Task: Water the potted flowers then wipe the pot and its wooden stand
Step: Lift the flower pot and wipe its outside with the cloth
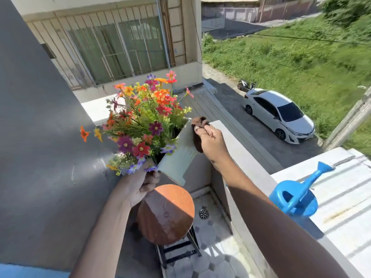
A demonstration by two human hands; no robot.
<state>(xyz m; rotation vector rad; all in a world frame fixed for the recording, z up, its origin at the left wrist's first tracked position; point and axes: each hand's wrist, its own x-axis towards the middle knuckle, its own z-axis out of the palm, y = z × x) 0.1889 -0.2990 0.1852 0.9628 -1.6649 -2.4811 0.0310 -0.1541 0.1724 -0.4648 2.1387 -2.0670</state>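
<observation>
1. The pot (178, 157) is off its stand and up in the air, tipped hard over: its long axis runs from the base at lower centre up towards the rim, flowers (144, 121) spilling out to the left.
2. Left hand (140, 187) grasps the pot low down by the base, just under the blooms, carrying the weight.
3. Right hand (212, 143) is the working one, fingers clenched on a brown cloth (197, 135) pressed to the pot's upper side, close to the rim.
4. So the unwiped side runs down and left from the cloth towards the base; a stroke along that axis looks like the next call.
5. The wooden stand (166, 213) sits directly below with wet marks on its round top, not yet wiped by the look of it.
6. The blue watering can (297, 197) rests on the ledge (251, 163) to the right, well apart; that ledge sits just beside the right wrist.
</observation>
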